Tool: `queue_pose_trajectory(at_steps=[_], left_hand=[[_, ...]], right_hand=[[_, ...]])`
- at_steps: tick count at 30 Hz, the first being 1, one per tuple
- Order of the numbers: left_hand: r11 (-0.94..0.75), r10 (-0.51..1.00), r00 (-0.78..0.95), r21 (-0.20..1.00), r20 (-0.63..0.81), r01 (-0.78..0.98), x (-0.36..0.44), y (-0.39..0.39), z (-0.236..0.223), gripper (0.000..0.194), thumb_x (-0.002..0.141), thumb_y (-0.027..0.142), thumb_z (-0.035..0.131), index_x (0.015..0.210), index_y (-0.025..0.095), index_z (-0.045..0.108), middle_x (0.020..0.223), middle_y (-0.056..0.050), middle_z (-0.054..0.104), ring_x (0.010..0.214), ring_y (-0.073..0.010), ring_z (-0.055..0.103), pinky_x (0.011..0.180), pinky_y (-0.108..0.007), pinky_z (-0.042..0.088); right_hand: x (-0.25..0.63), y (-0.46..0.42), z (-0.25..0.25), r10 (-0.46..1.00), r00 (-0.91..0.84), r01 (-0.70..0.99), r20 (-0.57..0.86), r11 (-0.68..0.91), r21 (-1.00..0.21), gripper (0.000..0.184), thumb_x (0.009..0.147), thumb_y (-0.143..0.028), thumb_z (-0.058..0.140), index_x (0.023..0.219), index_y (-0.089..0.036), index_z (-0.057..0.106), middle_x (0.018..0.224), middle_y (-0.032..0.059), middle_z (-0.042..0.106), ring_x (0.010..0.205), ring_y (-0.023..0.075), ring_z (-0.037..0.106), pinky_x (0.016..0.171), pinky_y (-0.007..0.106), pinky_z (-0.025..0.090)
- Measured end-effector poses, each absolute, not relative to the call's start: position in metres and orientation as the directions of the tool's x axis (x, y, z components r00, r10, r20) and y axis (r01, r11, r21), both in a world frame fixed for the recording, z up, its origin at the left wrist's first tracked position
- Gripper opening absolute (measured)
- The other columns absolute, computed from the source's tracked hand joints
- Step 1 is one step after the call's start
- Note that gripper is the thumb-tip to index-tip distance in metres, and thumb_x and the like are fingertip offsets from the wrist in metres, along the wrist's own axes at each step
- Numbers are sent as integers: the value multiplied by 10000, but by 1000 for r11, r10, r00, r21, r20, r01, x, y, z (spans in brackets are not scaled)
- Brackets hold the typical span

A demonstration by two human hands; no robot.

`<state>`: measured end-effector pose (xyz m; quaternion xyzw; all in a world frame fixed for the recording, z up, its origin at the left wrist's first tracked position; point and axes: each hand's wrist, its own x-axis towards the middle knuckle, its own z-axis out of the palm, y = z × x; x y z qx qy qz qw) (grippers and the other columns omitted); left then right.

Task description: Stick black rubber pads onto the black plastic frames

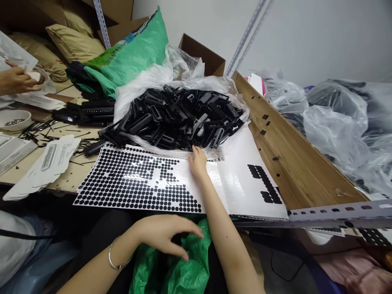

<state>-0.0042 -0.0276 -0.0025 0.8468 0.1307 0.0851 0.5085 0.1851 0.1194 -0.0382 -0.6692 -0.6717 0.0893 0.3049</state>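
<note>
My right hand reaches forward over a white sheet of round black stickers. Its fingertips are at the near edge of a heap of black plastic parts in a white plastic bag. I see nothing held in it, though the fingertips partly blend into the heap. Nearer to me, my left hand, with a bracelet on the wrist, hovers above a green woven sack. Thumb and fingers are apart, with nothing between them. Right of the round stickers lies another white sheet with a few black pieces.
A wooden board and a perforated metal rail bound the right side. Printed cards, a bowl of small metal pieces and loose black strips lie left. A co-worker's hand is at far left. A green sack stands behind.
</note>
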Motion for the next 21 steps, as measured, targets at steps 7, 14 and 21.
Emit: queue_pose_trajectory(at_steps=[7,14,21], left_hand=[[-554,809,471,723,351,412,-1,-9,-1,467,912,229,511,1369,255,420,1533,-130,333,1424,-299,287,1133,-537,292],[-513,798,566,723,205,462,4,-9,-11,367,901,269,532,1266,232,518,1305,-123,584,1260,-286,508,1057,-495,406],[-671,689,723,417,49,613,15,-18,-45,850,723,229,757,1452,218,321,1565,-191,267,1448,-380,180,1136,-608,219]], right_hand=[[198,94,-13,859,95,777,503,252,-577,402,933,-284,416,1297,-179,550,1227,125,639,1119,240,592,1006,442,445],[195,89,-25,955,16,886,295,123,-447,389,875,-286,536,1249,-207,611,1461,147,424,1354,334,354,1093,540,304],[183,109,-45,961,130,867,243,9,-498,518,863,-275,514,1370,-179,479,1454,157,454,1328,365,361,1081,597,275]])
